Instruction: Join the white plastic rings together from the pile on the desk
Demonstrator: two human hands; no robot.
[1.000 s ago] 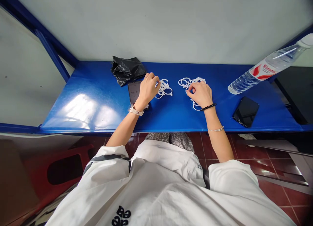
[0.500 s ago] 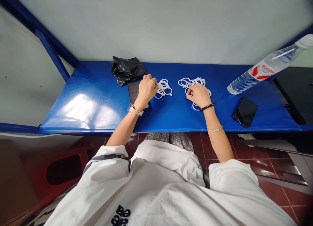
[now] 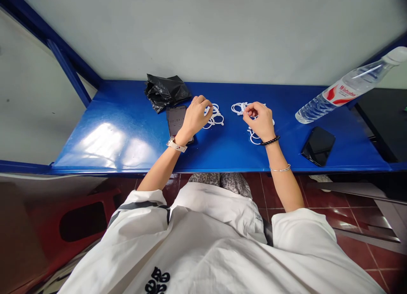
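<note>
Two small heaps of white plastic loops lie on the blue shelf (image 3: pixel 127 133). My left hand (image 3: pixel 195 116) rests on the left heap (image 3: pixel 216 116), its fingers curled and pinched at a loop. My right hand (image 3: pixel 260 121) lies over the right heap (image 3: pixel 241 108), thumb and forefinger pinched on a white loop. A few more loops (image 3: pixel 253 137) show beside my right wrist.
A phone with a lit screen (image 3: pixel 176 118) lies under my left wrist, a crumpled black bag (image 3: pixel 165 91) behind it. A dark phone (image 3: pixel 318 145) lies at the right, and a water bottle (image 3: pixel 346 90) leans at the far right. White wall behind.
Both hands have shifted slightly away from me over their heaps. My right hand's fingers have lifted and pinched a loop at the heap's far side.
</note>
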